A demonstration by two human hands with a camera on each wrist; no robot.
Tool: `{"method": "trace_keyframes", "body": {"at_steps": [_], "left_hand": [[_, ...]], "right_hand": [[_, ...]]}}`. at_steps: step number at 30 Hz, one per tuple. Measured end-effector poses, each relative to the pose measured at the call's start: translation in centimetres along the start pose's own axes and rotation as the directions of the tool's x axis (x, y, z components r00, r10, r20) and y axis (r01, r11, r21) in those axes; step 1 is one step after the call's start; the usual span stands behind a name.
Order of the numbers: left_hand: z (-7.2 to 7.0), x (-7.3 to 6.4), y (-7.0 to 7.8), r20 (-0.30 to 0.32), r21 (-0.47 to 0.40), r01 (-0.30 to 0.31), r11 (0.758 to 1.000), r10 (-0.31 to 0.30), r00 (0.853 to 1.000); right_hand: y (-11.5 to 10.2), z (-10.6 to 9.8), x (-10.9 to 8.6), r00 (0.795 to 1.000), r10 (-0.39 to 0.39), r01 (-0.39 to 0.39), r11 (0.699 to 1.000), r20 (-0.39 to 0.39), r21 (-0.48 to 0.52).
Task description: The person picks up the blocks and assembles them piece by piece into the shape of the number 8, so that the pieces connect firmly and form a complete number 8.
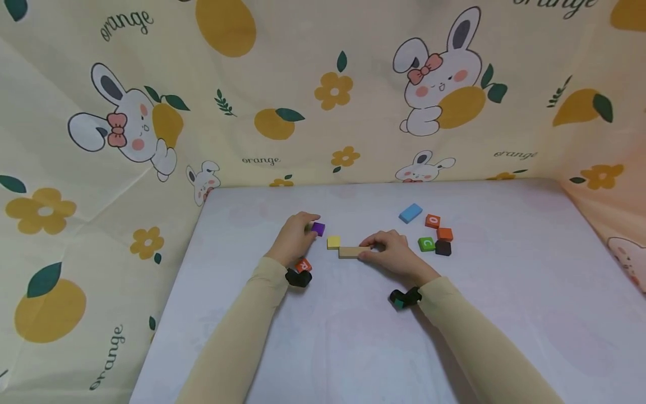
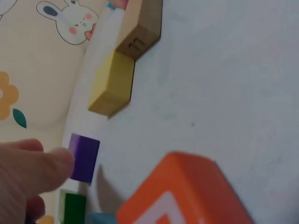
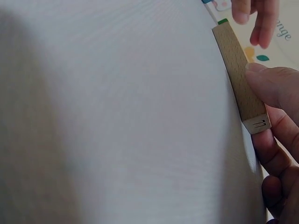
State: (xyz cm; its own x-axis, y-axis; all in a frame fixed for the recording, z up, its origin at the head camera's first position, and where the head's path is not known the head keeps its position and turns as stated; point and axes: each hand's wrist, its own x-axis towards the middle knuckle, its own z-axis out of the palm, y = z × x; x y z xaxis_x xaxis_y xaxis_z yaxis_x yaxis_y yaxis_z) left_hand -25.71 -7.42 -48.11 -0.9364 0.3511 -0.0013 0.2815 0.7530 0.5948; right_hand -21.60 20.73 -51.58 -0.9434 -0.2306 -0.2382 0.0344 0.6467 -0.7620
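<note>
My right hand (image 1: 391, 252) pinches the right end of a long plain wooden block (image 1: 350, 252), which has a dark "11" on its end face (image 3: 259, 124). The block's other end meets a yellow block (image 2: 112, 84) at its corner. My left hand (image 1: 292, 238) is over the table to the left, thumb and index finger apart around a purple block (image 1: 318, 229). In the left wrist view its thumb overlaps the edge of the purple block (image 2: 85, 157). A green block (image 2: 72, 207) sits beside the purple one, mostly behind the hand in the head view.
Under the left wrist lies an orange-red block with an R (image 1: 303, 265). To the right are a blue block (image 1: 410, 213), an orange block with an O (image 1: 432, 220), another orange block (image 1: 444, 234), a green C block (image 1: 426, 244) and a black block (image 1: 443, 248). Patterned cloth (image 1: 303, 157) hangs behind.
</note>
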Motion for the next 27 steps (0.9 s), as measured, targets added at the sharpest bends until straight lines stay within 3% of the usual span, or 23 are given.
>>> {"method": "trace_keyframes", "body": {"at_steps": [12, 27], "left_hand": [[0.7, 0.7, -0.6, 0.022, 0.046, -0.014, 0.999, 0.013, 1.000], [0.9, 0.6, -0.5, 0.019, 0.071, 0.051, 0.996, -0.053, 0.998]], "right_hand": [[-0.2, 0.1, 0.0, 1.000, -0.003, 0.003, 1.000, -0.008, -0.006], [-0.3, -0.1, -0.2, 1.000, -0.010, 0.010, 1.000, 0.000, -0.008]]}}
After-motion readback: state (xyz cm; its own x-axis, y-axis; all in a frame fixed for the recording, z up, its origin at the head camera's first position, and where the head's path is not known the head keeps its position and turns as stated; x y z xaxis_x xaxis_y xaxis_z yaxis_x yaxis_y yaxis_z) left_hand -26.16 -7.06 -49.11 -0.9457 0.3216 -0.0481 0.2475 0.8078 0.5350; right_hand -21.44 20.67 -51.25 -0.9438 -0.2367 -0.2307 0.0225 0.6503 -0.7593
